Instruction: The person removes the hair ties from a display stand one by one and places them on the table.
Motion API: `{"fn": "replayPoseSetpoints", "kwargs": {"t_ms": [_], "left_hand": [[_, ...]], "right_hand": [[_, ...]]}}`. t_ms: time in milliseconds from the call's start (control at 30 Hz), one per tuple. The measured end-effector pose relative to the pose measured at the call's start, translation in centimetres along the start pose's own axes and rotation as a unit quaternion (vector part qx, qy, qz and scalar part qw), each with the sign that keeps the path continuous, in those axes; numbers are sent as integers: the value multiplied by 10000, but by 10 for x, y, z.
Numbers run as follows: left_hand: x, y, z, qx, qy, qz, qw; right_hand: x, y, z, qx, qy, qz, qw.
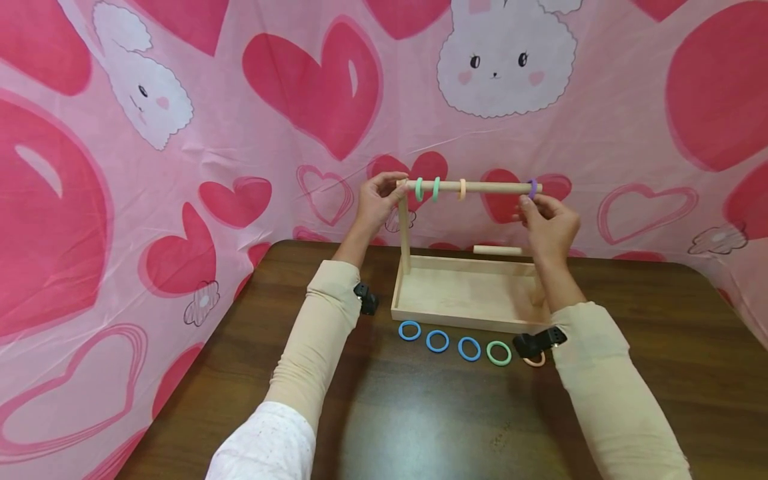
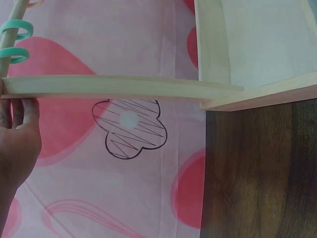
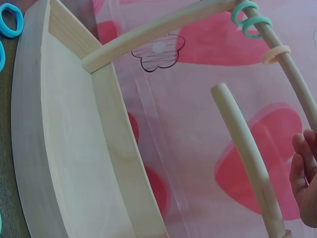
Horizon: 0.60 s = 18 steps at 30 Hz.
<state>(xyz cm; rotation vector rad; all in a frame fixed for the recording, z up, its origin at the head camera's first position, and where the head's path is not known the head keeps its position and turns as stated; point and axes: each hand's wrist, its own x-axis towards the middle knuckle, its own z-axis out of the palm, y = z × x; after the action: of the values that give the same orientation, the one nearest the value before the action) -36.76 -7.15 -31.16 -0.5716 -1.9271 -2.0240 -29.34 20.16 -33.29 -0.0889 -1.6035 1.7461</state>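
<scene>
My left hand (image 1: pixel 377 200) grips the left end of an upper wooden rod (image 1: pixel 495 188), where it meets an upright post (image 1: pixel 405 233). Two mint-green rings (image 1: pixel 436 189) and a light-orange ring (image 1: pixel 462 189) hang on this rod. At its right end, my right hand (image 1: pixel 553 227) pinches a purple ring (image 1: pixel 533 189) that is around the rod. In the right wrist view the fingers (image 3: pixel 299 173) are partly cut off by the frame edge, and the purple ring is out of sight. The post rises from a shallow wooden tray (image 2: pixel 213 44).
A shorter, lower wooden rod (image 1: pixel 498 251) extends behind the tray. Along the tray's front lie several blue rings (image 1: pixel 437 331), a green ring (image 1: pixel 499 343) and an orange ring (image 1: pixel 543 360), partly hidden by the right wrist camera. A pink heart-patterned cloth (image 1: pixel 270 133) hangs behind the brown table (image 1: pixel 420 427).
</scene>
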Motion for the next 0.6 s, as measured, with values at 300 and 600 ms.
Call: {"fn": "replayPoseSetpoints", "kwargs": {"t_ms": [300,600], "left_hand": [[0,0,1,-56,0,28,10000],[-1,2,1,-26,3,33,10000]], "right_hand": [[3,0,-8,496,123,24,9987],[3,-2,-16,992,211,423,9939]]}}
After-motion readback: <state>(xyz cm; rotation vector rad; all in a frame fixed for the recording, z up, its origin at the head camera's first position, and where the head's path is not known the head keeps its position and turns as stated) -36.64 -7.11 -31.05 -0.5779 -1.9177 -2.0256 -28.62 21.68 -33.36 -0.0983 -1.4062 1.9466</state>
